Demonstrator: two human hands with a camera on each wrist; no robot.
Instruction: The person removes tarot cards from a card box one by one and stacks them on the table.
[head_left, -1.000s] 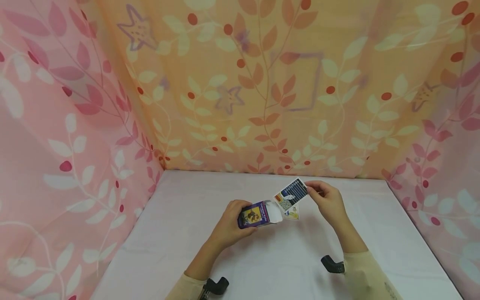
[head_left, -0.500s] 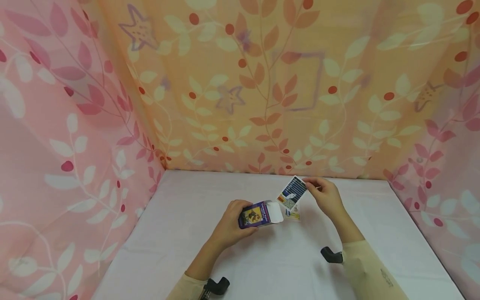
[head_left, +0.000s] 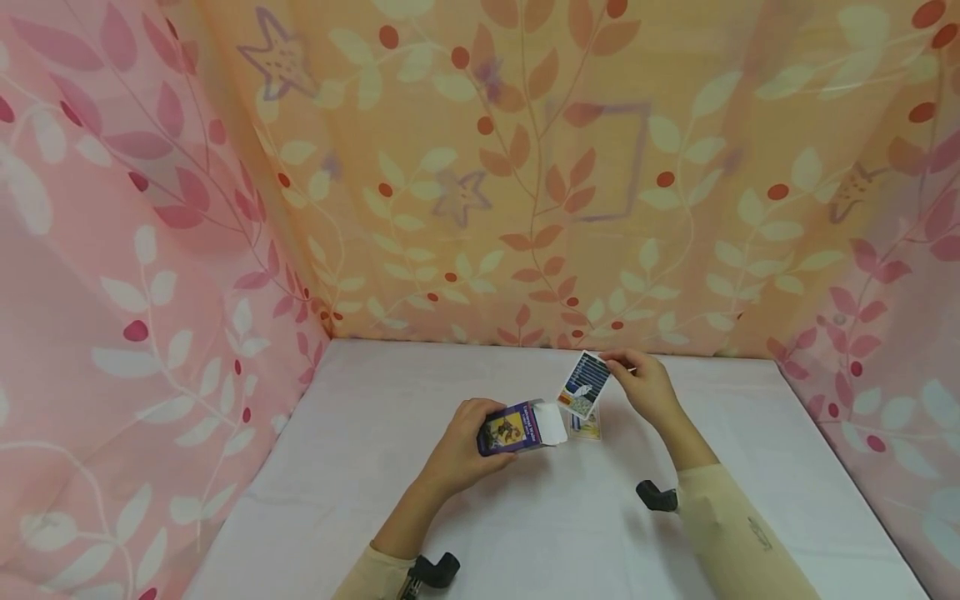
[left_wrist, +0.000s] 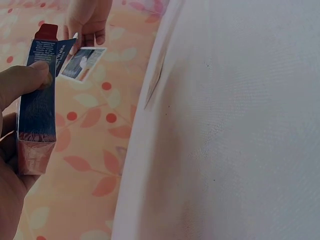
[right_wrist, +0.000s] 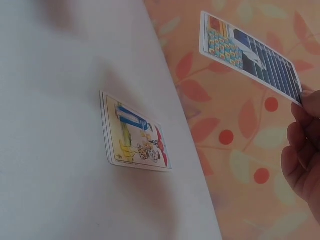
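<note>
My left hand [head_left: 459, 450] grips a purple-blue card box [head_left: 508, 429], fingers on one side and thumb on the other. The box's white end flap [head_left: 552, 424] stands open toward the right. By one corner, between thumb and fingertips, my right hand [head_left: 647, 385] pinches a picture card [right_wrist: 252, 57] with dark stripes and a white-bordered edge. On the table below it lies a small stack of cards [right_wrist: 137, 132], the top one showing figures in blue and red. In the head view the held card partly covers that stack.
A white cloth covers the table [head_left: 375, 375]. Leaf-patterned fabric [head_left: 480, 208] hangs along the back and both sides. A black curved piece is fixed near each sleeve cuff.
My right hand has shifted slightly left and up, and the pinched card has swung to a steeper tilt away from the box flap. The left hand and box hold still.
</note>
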